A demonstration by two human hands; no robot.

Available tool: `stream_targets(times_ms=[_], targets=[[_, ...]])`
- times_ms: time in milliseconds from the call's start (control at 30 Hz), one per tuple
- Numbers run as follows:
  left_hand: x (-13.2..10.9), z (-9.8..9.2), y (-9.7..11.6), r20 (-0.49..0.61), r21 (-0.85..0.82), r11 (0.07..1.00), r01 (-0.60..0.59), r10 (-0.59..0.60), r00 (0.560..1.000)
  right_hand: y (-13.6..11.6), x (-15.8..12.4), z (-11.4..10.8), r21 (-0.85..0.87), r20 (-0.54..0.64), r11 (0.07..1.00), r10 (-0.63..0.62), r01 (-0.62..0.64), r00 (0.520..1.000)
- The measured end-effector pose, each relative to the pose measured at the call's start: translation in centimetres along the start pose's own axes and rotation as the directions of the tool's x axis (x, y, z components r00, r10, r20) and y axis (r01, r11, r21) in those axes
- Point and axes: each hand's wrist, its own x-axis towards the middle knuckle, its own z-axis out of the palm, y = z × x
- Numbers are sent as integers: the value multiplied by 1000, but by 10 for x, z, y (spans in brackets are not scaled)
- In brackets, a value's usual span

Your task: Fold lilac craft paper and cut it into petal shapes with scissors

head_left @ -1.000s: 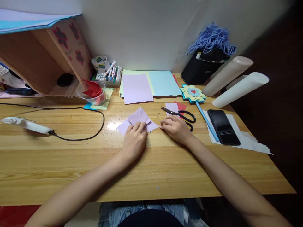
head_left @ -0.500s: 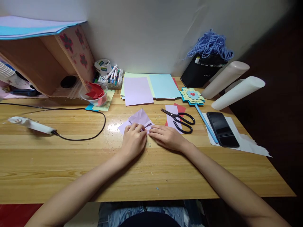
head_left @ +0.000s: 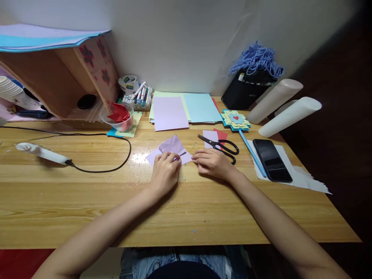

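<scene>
A folded lilac paper (head_left: pixel 173 144) lies on the wooden table, with flaps spread to its left and right and a raised fold at the middle. My left hand (head_left: pixel 165 170) has its fingers curled over the paper's front edge, holding it down; the part under the fingers is hidden. At the paper's right corner, the fingertips of my right hand (head_left: pixel 213 163) are closed on the tip. Black-handled scissors (head_left: pixel 216 144) lie just behind my right hand, over lilac and red paper pieces (head_left: pixel 222 135).
Coloured sheets (head_left: pixel 171 112) lie against the wall. A clear bowl (head_left: pixel 118 124) holds red folded paper. To the left is a corded white tool (head_left: pixel 43 153). A phone (head_left: pixel 271 159), a blue-stemed paper flower (head_left: pixel 235 119) and white rolls (head_left: pixel 290 116) stand or lie right.
My right hand has shifted right, off the middle of the paper to its right corner, uncovering the right flap. My left hand stays on the paper. The view has tilted slightly.
</scene>
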Motion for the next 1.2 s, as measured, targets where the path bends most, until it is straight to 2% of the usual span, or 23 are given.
stream_targets(times_ms=[100,200,267,367,400,500,567,633,700,767,833,933,1000,1100,1200], targets=[[-2,3,0,-17,3,1000,-8,8,1000,5,-4,0,6,11,998,63,-63,998],[-2,4,2,-105,-32,999,16,-19,994,3,-5,-1,36,11,991,129,-129,992],[0,2,-1,-195,-74,992,102,-114,974,-2,-3,-1,70,6,987,143,-144,990],[5,-3,-14,-292,-143,945,295,-325,899,-11,1,1,126,31,981,147,-150,989],[7,-5,-21,-282,-169,923,344,-380,881,-14,2,2,144,40,978,149,-153,988],[12,-5,-41,-103,-279,863,421,-463,881,-19,6,6,191,58,970,141,-150,988],[15,-4,-50,-25,-342,832,437,-473,881,-21,8,7,212,73,967,128,-141,989],[17,-3,-55,9,-422,793,439,-480,877,-21,9,6,227,88,964,119,-136,989],[19,-5,-56,51,-529,744,409,-453,890,-21,9,5,250,102,958,115,-137,988],[20,-11,-56,102,-623,705,339,-356,929,-21,8,5,294,107,943,128,-155,986],[21,-20,-54,137,-665,698,265,-235,962,-21,8,4,354,94,905,219,-238,971],[20,-31,-48,114,-682,712,168,-124,986,-24,9,3,471,103,777,422,-418,901],[19,-36,-43,84,-702,703,110,-72,994,-27,11,2,533,144,714,451,-453,881],[19,-38,-36,62,-733,679,52,-10,998,-32,15,-1,532,149,739,400,-414,904],[18,-38,-35,18,-748,664,16,-3,1000,-35,19,-6,450,76,784,443,-428,893]])
